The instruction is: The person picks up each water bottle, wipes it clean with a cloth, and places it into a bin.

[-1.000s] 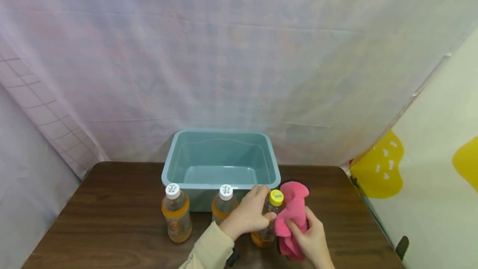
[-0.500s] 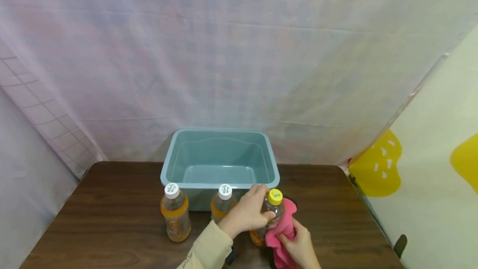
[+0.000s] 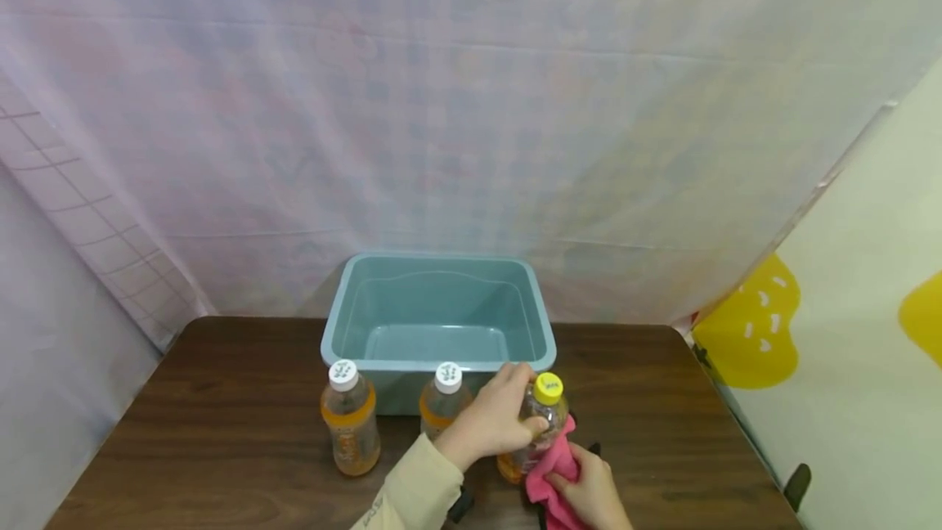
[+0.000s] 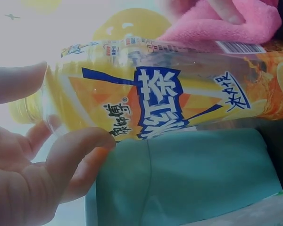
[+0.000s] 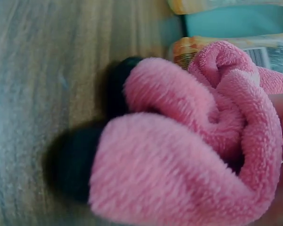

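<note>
My left hand grips a clear drink bottle with a yellow cap round its shoulder; the bottle stands on the table. In the left wrist view thumb and fingers curl about the upper part of its yellow-and-orange label. A fluffy pink cloth is bunched in my right hand, which presses it to the lower right side of the bottle. Close up in the right wrist view, the folded cloth hides most of the fingers.
Two similar bottles with white caps stand to the left: one bottle apart, another bottle partly behind my left hand. A blue-green plastic tub sits behind them on the dark wooden table. A pale curtain hangs at the back.
My right hand has brought the pink cloth down and left along the bottle's side, from beside the cap to the lower body. The left hand keeps its grip in nearly the same place.
</note>
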Tool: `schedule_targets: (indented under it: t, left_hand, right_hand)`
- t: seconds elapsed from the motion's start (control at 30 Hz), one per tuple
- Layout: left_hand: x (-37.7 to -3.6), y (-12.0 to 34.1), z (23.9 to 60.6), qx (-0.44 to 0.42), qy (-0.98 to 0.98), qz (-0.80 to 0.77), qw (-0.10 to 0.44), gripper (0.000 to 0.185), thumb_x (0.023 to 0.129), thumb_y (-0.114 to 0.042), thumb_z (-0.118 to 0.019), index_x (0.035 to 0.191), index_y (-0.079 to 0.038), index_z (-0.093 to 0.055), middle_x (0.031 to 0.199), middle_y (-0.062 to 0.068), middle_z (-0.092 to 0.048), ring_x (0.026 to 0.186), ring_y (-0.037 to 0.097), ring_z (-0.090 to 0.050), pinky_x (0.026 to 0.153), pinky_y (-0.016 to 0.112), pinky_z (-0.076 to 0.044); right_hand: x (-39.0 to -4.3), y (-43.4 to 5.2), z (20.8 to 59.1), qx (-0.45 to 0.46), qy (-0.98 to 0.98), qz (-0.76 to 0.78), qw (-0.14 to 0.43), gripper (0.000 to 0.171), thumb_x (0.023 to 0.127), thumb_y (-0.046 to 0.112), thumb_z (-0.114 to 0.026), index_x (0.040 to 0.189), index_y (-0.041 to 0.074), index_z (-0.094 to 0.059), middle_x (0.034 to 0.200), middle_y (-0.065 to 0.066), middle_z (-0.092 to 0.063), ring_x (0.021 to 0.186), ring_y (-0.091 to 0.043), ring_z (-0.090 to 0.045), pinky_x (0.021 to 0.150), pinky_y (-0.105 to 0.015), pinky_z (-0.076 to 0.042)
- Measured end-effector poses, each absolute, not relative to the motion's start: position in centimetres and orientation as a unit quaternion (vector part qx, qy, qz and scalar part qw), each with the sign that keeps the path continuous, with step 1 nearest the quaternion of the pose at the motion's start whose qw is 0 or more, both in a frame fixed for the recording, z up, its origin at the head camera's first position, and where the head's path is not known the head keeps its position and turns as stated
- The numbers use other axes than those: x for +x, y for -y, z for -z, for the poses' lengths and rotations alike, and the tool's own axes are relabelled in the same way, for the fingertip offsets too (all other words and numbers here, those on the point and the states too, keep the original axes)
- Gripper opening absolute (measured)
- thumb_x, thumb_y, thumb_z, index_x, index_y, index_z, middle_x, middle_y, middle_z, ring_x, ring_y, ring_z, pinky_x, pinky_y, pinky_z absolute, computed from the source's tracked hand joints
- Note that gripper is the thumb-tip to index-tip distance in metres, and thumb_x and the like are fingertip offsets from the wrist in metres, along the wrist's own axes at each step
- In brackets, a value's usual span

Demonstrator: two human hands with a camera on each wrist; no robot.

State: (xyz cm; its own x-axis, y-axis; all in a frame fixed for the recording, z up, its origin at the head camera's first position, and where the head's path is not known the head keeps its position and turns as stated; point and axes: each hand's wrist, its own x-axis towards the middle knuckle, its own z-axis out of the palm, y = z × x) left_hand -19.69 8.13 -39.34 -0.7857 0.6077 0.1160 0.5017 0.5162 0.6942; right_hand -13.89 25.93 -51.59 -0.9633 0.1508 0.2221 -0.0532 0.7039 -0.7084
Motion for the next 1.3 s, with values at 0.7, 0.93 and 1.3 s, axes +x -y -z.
schedule_targets:
  t: [0.7, 0.93, 1.3]
  left_hand:
    - [-19.7, -8.2, 39.4, 0.325, -0.869, -0.37, 0.054, 0.04, 0.079, -0.019, -0.069, 0.11, -0.009, -0.046, 0.106, 0.004, -0.048, 0.094, 0.017, -0.052, 0.082, 0.031, -0.046]
    - [-19.6, -8.1, 39.2, 0.319, -0.87, -0.37, 0.065, 0.04, 0.079, -0.019, -0.069, 0.111, -0.009, -0.047, 0.107, 0.004, -0.048, 0.096, 0.017, -0.052, 0.084, 0.032, -0.046]
    - [-19.8, -8.1, 39.3, 0.318, -0.871, -0.37, 0.066, 0.041, 0.079, -0.022, -0.069, 0.112, -0.01, -0.047, 0.109, 0.004, -0.049, 0.097, 0.017, -0.052, 0.086, 0.032, -0.045]
  right_hand:
    - [-11.9, -31.0, 45.3, 0.034, 0.955, -0.205, 0.213, 0.035, 0.058, 0.004, -0.08, 0.09, 0.006, -0.068, 0.076, -0.002, -0.065, 0.065, -0.016, -0.058, 0.056, -0.036, -0.046]
    - [-12.1, -31.4, 46.8, -0.013, 0.982, -0.182, 0.047, 0.049, 0.064, 0.005, -0.072, 0.111, 0.005, -0.063, 0.089, -0.013, -0.065, 0.071, -0.027, -0.06, 0.054, -0.046, -0.045]
    - [-12.7, -30.8, 50.0, -0.034, 0.989, -0.144, -0.021, 0.039, 0.056, 0.007, -0.073, 0.095, 0.012, -0.065, 0.086, -0.006, -0.065, 0.072, -0.029, -0.06, 0.057, -0.048, -0.045]
